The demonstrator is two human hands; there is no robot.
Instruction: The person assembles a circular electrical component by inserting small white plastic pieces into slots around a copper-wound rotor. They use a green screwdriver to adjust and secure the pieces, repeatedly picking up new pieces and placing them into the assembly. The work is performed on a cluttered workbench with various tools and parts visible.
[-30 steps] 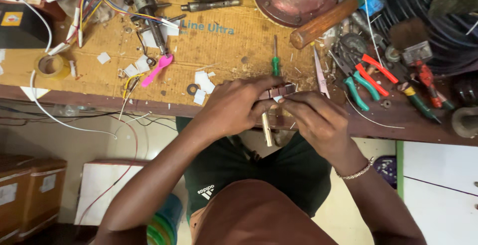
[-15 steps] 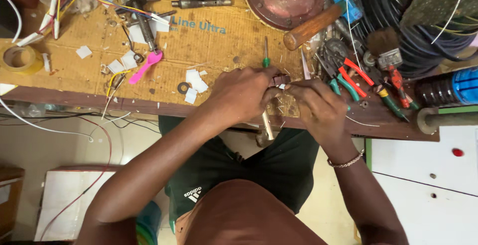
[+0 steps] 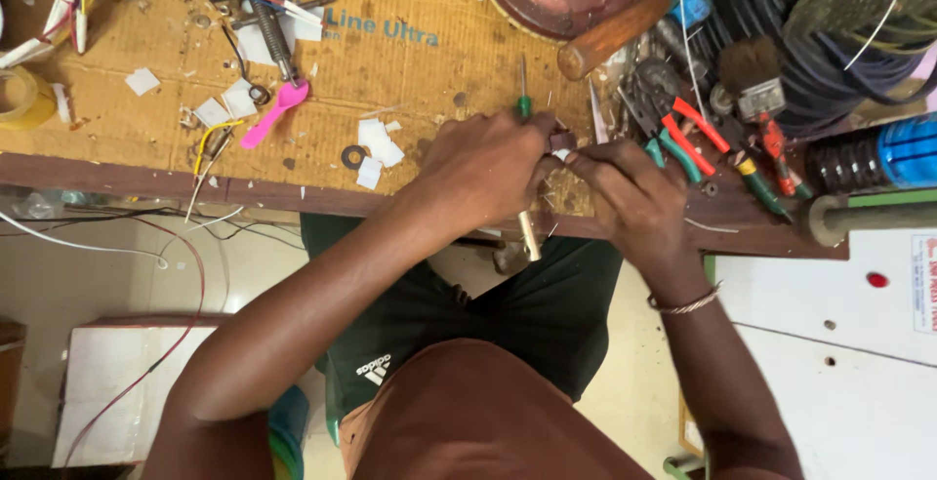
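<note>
The left hand [image 3: 478,173] and right hand [image 3: 634,197] were together, pinching a small dark part [image 3: 561,140], mostly hidden, at the surface [image 3: 429,60] edge.

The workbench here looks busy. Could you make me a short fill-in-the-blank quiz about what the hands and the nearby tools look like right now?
1. The left hand and right hand meet at the front edge of the ____ workbench.
2. The small spoon-shaped thing lying on the cardboard mat is ____.
3. The screwdriver just behind the left hand has a ____ handle.
4. A thin bracelet sits on the ____ wrist.

Missing words: wooden; pink; green; right
</note>
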